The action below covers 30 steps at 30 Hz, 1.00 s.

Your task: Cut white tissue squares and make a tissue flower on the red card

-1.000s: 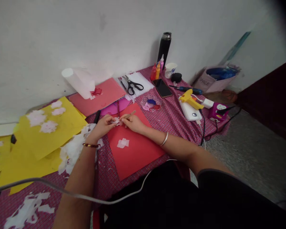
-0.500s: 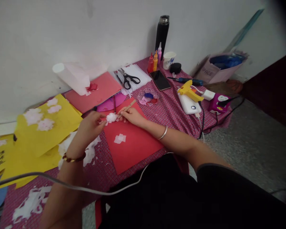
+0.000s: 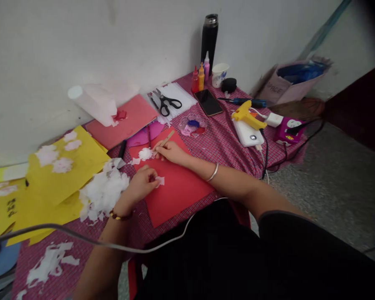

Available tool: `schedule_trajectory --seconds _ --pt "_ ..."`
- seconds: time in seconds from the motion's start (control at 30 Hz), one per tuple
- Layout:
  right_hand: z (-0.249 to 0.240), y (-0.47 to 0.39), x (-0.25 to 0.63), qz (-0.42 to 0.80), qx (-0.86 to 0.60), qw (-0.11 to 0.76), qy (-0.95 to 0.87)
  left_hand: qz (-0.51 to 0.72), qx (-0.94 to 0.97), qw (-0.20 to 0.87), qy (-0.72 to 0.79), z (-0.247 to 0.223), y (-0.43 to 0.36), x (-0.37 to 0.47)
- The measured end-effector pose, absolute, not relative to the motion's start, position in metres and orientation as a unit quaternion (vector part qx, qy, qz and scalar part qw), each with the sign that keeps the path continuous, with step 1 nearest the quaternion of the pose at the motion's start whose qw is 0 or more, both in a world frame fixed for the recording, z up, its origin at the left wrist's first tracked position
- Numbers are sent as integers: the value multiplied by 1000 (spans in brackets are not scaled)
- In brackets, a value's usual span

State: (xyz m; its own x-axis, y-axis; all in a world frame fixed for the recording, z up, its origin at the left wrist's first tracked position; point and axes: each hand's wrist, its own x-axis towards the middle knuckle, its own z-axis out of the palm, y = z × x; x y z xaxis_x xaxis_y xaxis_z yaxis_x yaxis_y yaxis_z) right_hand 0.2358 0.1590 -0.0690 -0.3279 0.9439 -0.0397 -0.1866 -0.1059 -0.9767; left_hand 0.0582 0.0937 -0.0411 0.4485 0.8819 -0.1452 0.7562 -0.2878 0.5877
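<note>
My right hand [image 3: 171, 152] is closed around a thin tan wooden stick [image 3: 168, 136], whose lower end points at a white ruffled paper flower [image 3: 146, 154] on the red sheet [image 3: 175, 196]. Closer to me, my left hand [image 3: 143, 182] has its fingers pinched at a small pale tissue-paper square [image 3: 161, 181] lying on the same sheet. Some loose paper scraps [image 3: 135, 161] lie just left of the flower. To the left of the red sheet is a heap of white tissue pieces [image 3: 104, 189].
Yellow sheets [image 3: 59, 183] with paper flowers lie at the left. Black-handled scissors [image 3: 167, 103], a paint palette [image 3: 187, 121], a phone [image 3: 208, 102] and a yellow glue gun [image 3: 248, 116] are farther back. A pale cable [image 3: 128, 251] crosses in front of my left forearm.
My left hand has moved from beside the flower toward me and right, down to the tissue squares. My right hand stays by the flower with the stick.
</note>
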Motion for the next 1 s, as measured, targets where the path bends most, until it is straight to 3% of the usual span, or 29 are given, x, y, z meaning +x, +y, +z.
schedule_trajectory --seconds 0.2,0.3,0.6,1.0 --pt "-64 154 239 641 -348 474 -493 342 597 503 523 -34 87 50" --pt "-62 145 239 639 -314 506 -487 413 479 549 547 -33 87 42" --pt "-59 125 232 631 -286 466 -551 470 412 534 569 -41 89 40" --pt "-60 125 229 628 -279 473 -551 492 388 542 560 -44 88 47"
